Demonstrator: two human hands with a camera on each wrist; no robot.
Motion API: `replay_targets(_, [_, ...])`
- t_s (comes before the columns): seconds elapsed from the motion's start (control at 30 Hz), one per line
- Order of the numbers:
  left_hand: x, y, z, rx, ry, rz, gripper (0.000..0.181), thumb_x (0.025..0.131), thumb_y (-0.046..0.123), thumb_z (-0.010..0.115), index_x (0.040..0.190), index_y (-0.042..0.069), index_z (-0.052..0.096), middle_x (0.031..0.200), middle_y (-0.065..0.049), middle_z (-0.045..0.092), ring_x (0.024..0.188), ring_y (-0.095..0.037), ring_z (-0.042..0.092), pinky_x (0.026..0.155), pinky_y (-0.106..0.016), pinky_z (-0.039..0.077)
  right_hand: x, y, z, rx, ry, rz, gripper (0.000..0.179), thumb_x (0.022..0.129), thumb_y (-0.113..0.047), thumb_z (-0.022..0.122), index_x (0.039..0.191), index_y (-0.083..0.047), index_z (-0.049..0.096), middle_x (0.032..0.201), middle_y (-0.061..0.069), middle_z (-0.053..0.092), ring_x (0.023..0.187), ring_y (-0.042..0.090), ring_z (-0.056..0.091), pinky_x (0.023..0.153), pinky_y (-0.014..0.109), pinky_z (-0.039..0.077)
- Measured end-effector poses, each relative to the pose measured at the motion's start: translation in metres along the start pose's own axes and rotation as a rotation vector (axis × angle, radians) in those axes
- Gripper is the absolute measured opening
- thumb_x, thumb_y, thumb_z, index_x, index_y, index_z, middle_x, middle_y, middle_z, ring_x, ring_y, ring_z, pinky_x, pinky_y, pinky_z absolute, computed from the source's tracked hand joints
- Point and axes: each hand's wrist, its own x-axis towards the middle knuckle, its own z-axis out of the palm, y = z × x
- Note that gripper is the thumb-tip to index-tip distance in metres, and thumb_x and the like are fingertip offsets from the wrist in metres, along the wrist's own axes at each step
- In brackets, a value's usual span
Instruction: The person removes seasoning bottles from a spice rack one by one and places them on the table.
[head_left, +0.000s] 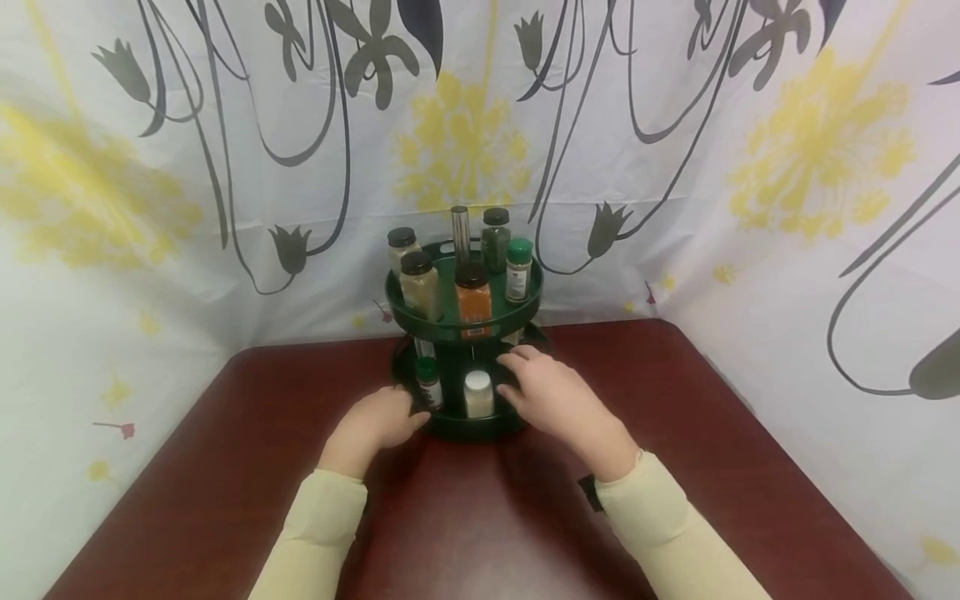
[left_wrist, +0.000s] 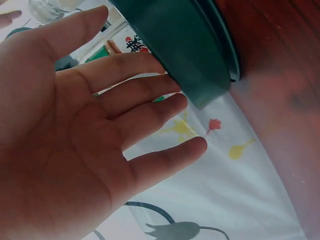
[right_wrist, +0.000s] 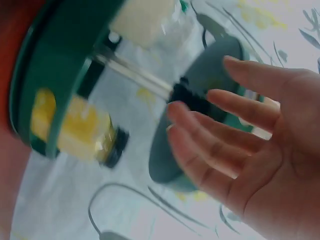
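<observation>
A dark green two-tier spice rack [head_left: 468, 427] stands on the table, bottles on both tiers. At the left side of its lower tier is my left hand [head_left: 377, 419]; in the left wrist view its spread fingers [left_wrist: 150, 117] reach the green rim and hold nothing. My right hand [head_left: 558, 402] is at the lower tier's right side, beside a white-capped jar [head_left: 478, 396]. In the right wrist view its fingers [right_wrist: 215, 145] are loosely bent with nothing between them. A green-capped bottle [head_left: 428, 383] stands on the lower tier, near my left hand.
The upper tier [head_left: 480, 329] carries several jars, among them an orange one [head_left: 473, 298] and a green-capped one [head_left: 518, 271], around a metal post [head_left: 461, 233]. A patterned cloth [head_left: 637, 125] hangs behind the red-brown table [head_left: 465, 517]. A small black object [head_left: 590, 493] is by my right wrist.
</observation>
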Motion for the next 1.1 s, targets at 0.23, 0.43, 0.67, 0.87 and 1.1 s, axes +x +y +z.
replay_targets(0.23, [-0.003, 0.017, 0.006, 0.089, 0.016, 0.007, 0.035, 0.102, 0.039, 0.07, 0.097, 0.007, 0.08, 0.107, -0.016, 0.078, 0.091, -0.031, 0.074, 0.088, -0.053, 0.062, 0.003, -0.005, 0.035, 0.076, -0.001, -0.052, 0.054, 0.1, -0.029, 0.075, 0.147, -0.005, 0.061, 0.139, 0.017, 0.064, 0.103, 0.024, 0.075, 0.085, 0.042, 0.065])
replay_targets(0.43, [-0.009, 0.034, 0.001, 0.138, 0.048, 0.022, 0.03, 0.1, 0.036, 0.071, 0.093, 0.008, 0.081, 0.099, -0.014, 0.079, 0.085, -0.03, 0.074, 0.083, -0.052, 0.062, 0.009, 0.0, 0.046, 0.059, 0.02, -0.062, 0.053, 0.102, -0.02, 0.072, 0.151, -0.006, 0.058, 0.139, 0.017, 0.064, 0.098, 0.027, 0.075, 0.084, 0.042, 0.065])
replay_targets(0.67, [-0.015, 0.042, -0.007, 0.105, 0.018, 0.017, 0.028, 0.102, 0.033, 0.07, 0.091, 0.009, 0.08, 0.099, -0.013, 0.079, 0.079, -0.027, 0.072, 0.076, -0.049, 0.062, 0.014, 0.007, 0.048, 0.068, 0.078, -0.088, 0.033, 0.104, -0.006, 0.064, 0.137, -0.003, 0.065, 0.125, 0.015, 0.066, 0.1, 0.029, 0.073, 0.087, 0.043, 0.064])
replay_targets(0.87, [-0.017, 0.041, -0.008, 0.089, 0.021, 0.037, 0.026, 0.101, 0.03, 0.07, 0.084, 0.012, 0.077, 0.088, -0.009, 0.076, 0.076, -0.023, 0.07, 0.074, -0.048, 0.062, 0.018, 0.012, 0.053, 0.088, 0.095, -0.069, 0.03, 0.104, -0.01, 0.065, 0.134, -0.004, 0.063, 0.122, 0.018, 0.068, 0.107, 0.034, 0.071, 0.091, 0.048, 0.063])
replay_targets(1.1, [-0.016, 0.039, -0.006, 0.09, 0.016, 0.062, 0.024, 0.102, 0.028, 0.069, 0.084, 0.014, 0.075, 0.083, -0.006, 0.073, 0.074, -0.021, 0.068, 0.074, -0.047, 0.06, 0.018, 0.014, 0.054, 0.1, 0.076, -0.038, 0.031, 0.103, -0.009, 0.067, 0.134, -0.004, 0.063, 0.121, 0.017, 0.067, 0.104, 0.034, 0.07, 0.089, 0.048, 0.062])
